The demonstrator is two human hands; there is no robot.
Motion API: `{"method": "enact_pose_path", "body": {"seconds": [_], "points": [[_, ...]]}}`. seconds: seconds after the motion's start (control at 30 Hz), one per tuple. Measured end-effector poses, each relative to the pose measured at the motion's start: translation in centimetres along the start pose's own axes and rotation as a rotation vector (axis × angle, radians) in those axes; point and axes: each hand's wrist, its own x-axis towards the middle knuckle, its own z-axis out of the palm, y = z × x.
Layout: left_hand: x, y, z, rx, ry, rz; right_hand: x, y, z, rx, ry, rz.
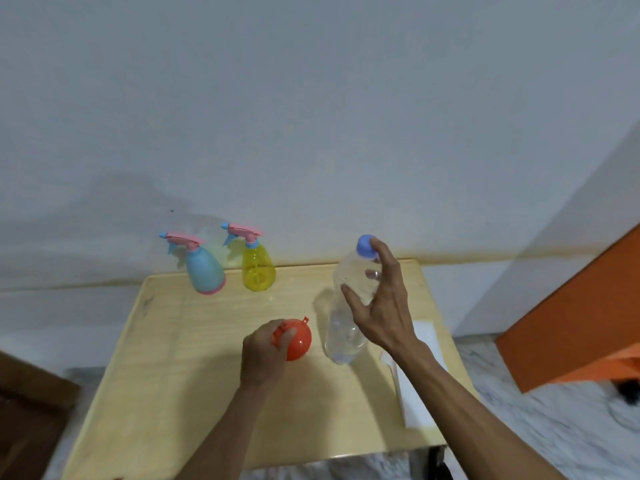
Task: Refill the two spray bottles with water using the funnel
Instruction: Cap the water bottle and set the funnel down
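A blue spray bottle (205,271) and a yellow spray bottle (258,270), both with pink trigger heads screwed on, stand side by side at the far edge of the wooden table (166,358). An orange funnel (297,339) rests mouth-down near the table's middle, and my left hand (265,353) is closed over it. A tall clear water bottle (349,303) with a blue cap (364,245) stands to its right. My right hand (375,306) has its fingers spread around the bottle's upper part, fingertips at the cap; contact looks loose.
A white sheet or box (420,393) lies on the table's right side, partly under my right forearm. An orange panel (581,317) leans at the right. A brown piece of furniture (31,410) sits at the lower left. A pale wall rises behind the table.
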Motion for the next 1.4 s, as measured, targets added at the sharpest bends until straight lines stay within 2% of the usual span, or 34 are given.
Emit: {"method": "enact_pose_path", "body": {"seconds": [0.13, 0.3, 0.67, 0.8, 1.03, 1.4], "points": [[3.1, 2.4, -0.1, -0.055, 0.022, 0.071, 3.8, 0.0, -1.5, -0.004, 0.047, 0.042], [8.4, 4.7, 1.4, -0.038, 0.058, 0.151, 8.8, 1.4, -2.6, -0.032, 0.124, 0.001], [16.5, 4.8, 8.8, 0.082, 0.027, 0.122, 15.0, 8.8, -0.8, -0.034, 0.152, 0.020], [17.7, 3.9, 10.9, 0.108, -0.011, 0.109, 15.5, 10.5, 0.2, -0.040, 0.132, 0.082], [18.6, 3.3, 13.3, 0.152, -0.053, 0.110, 15.8, 12.1, 1.2, -0.086, 0.139, 0.008], [19.1, 2.5, 14.5, 0.196, -0.129, 0.031, 16.0, 12.7, 1.6, -0.077, 0.116, 0.001]]}}
